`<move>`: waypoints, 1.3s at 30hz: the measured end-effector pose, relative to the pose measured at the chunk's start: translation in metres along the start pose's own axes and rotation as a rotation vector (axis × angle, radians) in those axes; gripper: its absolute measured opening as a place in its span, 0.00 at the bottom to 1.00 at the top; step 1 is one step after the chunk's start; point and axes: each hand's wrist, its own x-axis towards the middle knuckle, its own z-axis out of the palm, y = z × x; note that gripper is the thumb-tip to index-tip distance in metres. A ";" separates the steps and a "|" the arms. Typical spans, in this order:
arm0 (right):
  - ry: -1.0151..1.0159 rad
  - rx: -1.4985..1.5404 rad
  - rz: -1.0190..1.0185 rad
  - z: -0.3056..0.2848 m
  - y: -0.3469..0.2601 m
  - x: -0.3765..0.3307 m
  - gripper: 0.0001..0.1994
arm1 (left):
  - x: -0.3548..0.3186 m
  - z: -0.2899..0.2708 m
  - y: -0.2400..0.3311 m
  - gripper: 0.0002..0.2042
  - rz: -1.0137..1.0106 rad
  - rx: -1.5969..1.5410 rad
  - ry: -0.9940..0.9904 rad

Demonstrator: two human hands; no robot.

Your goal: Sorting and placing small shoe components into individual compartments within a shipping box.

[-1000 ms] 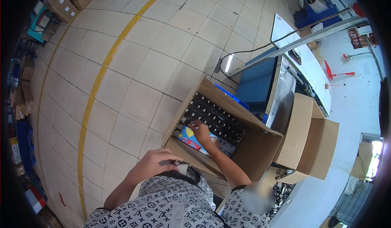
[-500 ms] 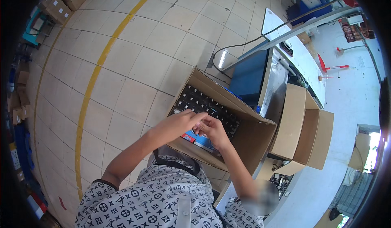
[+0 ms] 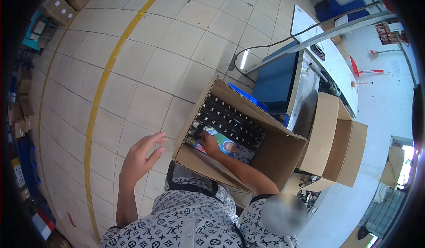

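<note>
A large open cardboard box point(image 3: 279, 153) stands on the tiled floor in front of me. Rows of small dark parts point(image 3: 230, 119) fill its bottom, and a colourful printed sheet point(image 3: 223, 145) lies on the near part. My right hand point(image 3: 208, 141) reaches down inside the box, fingers curled on a small dark part point(image 3: 196, 134) at the sheet's edge. Outside the box on its left, my left hand point(image 3: 138, 158) hovers over the floor with its fingers spread and nothing in it.
A second open cardboard box point(image 3: 338, 144) stands to the right, a blue crate point(image 3: 249, 98) behind the large box. A blue machine point(image 3: 276, 79) and a white table point(image 3: 330, 60) lie beyond. A yellow line point(image 3: 99, 102) crosses the floor; cartons point(image 3: 66, 4) sit far left.
My left hand has come out of the box and swung left, opening over the floor. My right hand has stayed inside the box near the printed sheet.
</note>
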 end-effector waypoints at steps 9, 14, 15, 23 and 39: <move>-0.077 -0.108 0.090 -0.027 -0.015 -0.015 0.22 | -0.019 0.014 -0.004 0.16 0.000 0.053 -0.022; 0.126 -0.119 0.042 -0.195 -0.122 -0.107 0.13 | -0.022 0.032 0.032 0.13 0.079 -0.054 -0.025; 0.475 -0.032 0.046 -0.229 -0.152 -0.150 0.11 | -0.019 0.044 0.040 0.13 0.098 -0.146 -0.088; 0.860 -0.200 1.276 -0.185 -0.021 -0.517 0.24 | -0.048 0.225 0.158 0.13 0.333 -0.349 -0.988; 1.385 -0.046 0.831 -0.025 0.088 -0.594 0.09 | -0.197 0.546 0.127 0.10 1.187 0.128 -1.265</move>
